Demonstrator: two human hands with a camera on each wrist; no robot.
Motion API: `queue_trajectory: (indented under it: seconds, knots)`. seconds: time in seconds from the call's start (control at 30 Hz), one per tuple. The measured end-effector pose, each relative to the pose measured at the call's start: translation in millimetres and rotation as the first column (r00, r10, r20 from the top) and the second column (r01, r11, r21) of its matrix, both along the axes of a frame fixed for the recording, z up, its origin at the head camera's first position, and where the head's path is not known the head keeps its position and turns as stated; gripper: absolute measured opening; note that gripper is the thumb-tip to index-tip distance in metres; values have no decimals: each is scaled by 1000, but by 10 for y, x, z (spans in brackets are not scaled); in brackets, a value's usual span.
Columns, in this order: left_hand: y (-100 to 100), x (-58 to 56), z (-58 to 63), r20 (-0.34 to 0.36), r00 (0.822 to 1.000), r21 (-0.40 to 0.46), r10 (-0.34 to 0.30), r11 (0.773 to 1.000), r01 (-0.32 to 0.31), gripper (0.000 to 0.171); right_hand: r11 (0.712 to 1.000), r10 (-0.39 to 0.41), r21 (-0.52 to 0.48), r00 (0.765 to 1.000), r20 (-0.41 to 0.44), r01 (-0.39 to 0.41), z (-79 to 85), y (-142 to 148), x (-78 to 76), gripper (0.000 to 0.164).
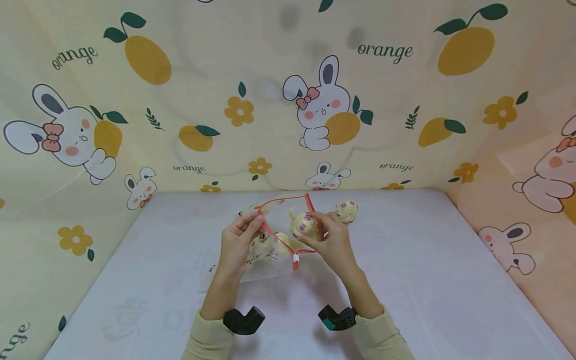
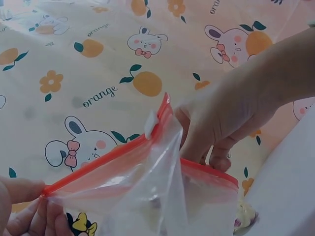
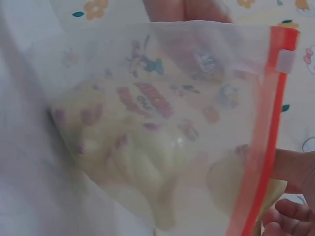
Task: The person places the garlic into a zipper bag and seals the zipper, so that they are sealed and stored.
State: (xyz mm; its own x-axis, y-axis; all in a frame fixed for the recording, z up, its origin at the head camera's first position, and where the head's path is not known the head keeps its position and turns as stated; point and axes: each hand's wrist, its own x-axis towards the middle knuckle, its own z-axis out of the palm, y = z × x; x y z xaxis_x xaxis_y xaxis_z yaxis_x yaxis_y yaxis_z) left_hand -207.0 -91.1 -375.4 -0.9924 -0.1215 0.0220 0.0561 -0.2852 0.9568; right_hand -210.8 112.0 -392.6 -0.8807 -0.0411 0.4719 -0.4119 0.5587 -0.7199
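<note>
A clear zip bag (image 1: 270, 267) with a red zip rim, a white slider (image 1: 295, 258) and cartoon prints has its mouth spread apart. My left hand (image 1: 236, 245) pinches the rim on the left side. At the mouth, my right hand (image 1: 334, 245) holds a cream bulb-shaped thing (image 1: 302, 226) with purple marks between thumb and fingers. The right wrist view shows more cream bulbs (image 3: 142, 157) low inside the bag, blurred by the plastic; how many is unclear. Through the bag wall there, the held bulb (image 3: 224, 184) appears close behind the red rim.
Another cream bulb (image 1: 346, 211) with purple marks lies on the white table (image 1: 418, 280) just beyond my right hand. A patterned cloth (image 1: 270, 45) with rabbits and oranges stands behind the table and along both sides. Each wrist wears a black camera (image 1: 244, 320).
</note>
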Motion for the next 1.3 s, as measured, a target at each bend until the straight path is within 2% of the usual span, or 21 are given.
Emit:
queue_trajectory:
  seconds: [0.17, 0.47, 0.77, 0.97, 1.17, 1.3]
  knots:
    - [12, 0, -4, -10, 1000, 11, 0, 1000, 0, 16, 999, 41, -25, 999, 8, -41, -36, -54, -8, 52]
    - [27, 3, -13, 1, 1000, -5, -10, 1000, 10, 24, 993, 91, -72, 996, 20, -89, -70, -31, -30, 45]
    - [27, -4, -15, 8, 1000, -7, 0, 1000, 0, 25, 998, 35, -47, 994, 99, -30, -2, 117, -31, 35]
    - [17, -3, -22, -2, 1000, 17, -1, 1000, 1, 19, 998, -10, -63, 994, 109, 17, -3, 220, -69, 32]
    - [14, -5, -13, 22, 1000, 0, 2, 1000, -2, 27, 998, -27, -57, 994, 110, 34, -28, 299, -104, 30]
    - [14, -11, -11, 14, 1000, 12, 2, 1000, -2, 25, 996, -42, -67, 990, 133, 51, -28, 359, -144, 30]
